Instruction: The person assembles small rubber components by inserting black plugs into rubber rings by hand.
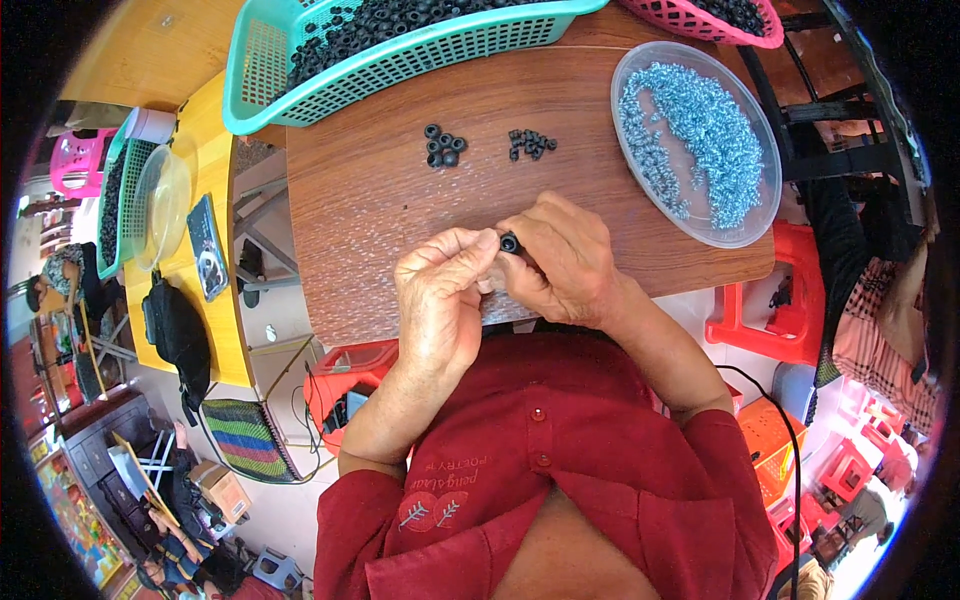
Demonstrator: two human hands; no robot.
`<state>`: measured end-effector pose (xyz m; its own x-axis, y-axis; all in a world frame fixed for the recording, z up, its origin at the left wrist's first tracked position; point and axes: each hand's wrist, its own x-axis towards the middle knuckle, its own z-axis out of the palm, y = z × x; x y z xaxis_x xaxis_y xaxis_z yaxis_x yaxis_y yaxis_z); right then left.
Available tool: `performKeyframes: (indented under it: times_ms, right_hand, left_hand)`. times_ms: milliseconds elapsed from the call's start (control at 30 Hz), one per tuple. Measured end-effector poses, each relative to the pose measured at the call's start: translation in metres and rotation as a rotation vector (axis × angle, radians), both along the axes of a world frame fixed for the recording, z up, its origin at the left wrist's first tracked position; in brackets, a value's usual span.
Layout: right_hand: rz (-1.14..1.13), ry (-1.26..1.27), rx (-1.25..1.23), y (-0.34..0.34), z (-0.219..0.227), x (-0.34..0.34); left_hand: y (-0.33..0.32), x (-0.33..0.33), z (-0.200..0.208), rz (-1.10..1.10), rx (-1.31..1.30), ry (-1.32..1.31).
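Two hands bring a small black bead together over a wooden table.

The wearer's red shirt (625, 400) fills the near side. Just beyond it, the right hand (565, 258) grips the black bead (510, 243) between thumb and curled forefinger, its round opening facing up. The left hand (440, 295) has thumb and forefinger pinched together at the bead's left side; whether something tiny is between them, I cannot tell. The hands hide part of the table (350, 220) beneath them.

Red stools stand under the table's left (350, 375) and right (733, 310) edges. A black cable (795, 450) curves down at right, and a person in plaid (880, 320) sits close by.

Past the hands lie two loose groups: larger round black beads (445, 146) on the left, smaller black pieces (531, 145) on the right. Right of them, a clear round bowl (627, 135) holds shiny pale-blue bits (715, 115), with a bare patch in their middle.

Along the far edge, a long green basket (420, 80) is heaped with black beads; a pink basket (690, 22) beside it holds more black pieces. Off to the left, a yellow table (220, 340) carries a black bag (178, 325), a flat packet (207, 248), a clear tub and another green basket of black pieces.
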<state>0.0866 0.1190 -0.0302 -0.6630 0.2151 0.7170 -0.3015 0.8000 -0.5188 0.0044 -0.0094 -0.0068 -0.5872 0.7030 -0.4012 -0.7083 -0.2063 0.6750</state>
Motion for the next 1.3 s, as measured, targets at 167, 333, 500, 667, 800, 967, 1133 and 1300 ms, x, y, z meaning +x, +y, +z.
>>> performKeyframes:
  times_ms: [167, 333, 500, 667, 800, 967, 1133, 1300]
  right_hand:
    - [-0.011, 0.018, 0.003, -0.002, -0.001, -0.004]
    - [-0.012, 0.046, -0.011, 0.009, 0.003, 0.001]
    - [-0.292, -0.168, 0.132, 0.058, 0.065, 0.019]
    - [-0.616, -0.114, 0.183, 0.151, 0.105, 0.015]
    - [-0.852, -0.337, 0.443, 0.228, 0.111, 0.01]
    - [-0.858, -0.347, 0.391, 0.224, 0.093, 0.008]
    - [-0.518, -0.112, 0.398, 0.145, 0.086, 0.012]
    - [-0.271, -0.119, 0.192, 0.07, 0.061, 0.012]
  left_hand:
    - [-0.002, -0.001, -0.001, 0.026, -0.02, 0.033]
    - [-0.001, -0.01, -0.002, -0.054, -0.068, 0.235]
    - [-0.004, -0.05, -0.028, 0.088, -0.38, 0.928]
    - [0.01, -0.071, -0.024, -0.003, -0.573, 1.519]
    - [0.02, -0.073, -0.024, -0.03, -0.648, 1.726]
    - [0.023, -0.076, -0.023, -0.075, -0.701, 1.722]
    - [0.014, -0.081, -0.029, -0.059, -0.601, 1.678]
    - [0.006, -0.063, -0.011, -0.125, -0.209, 0.652]
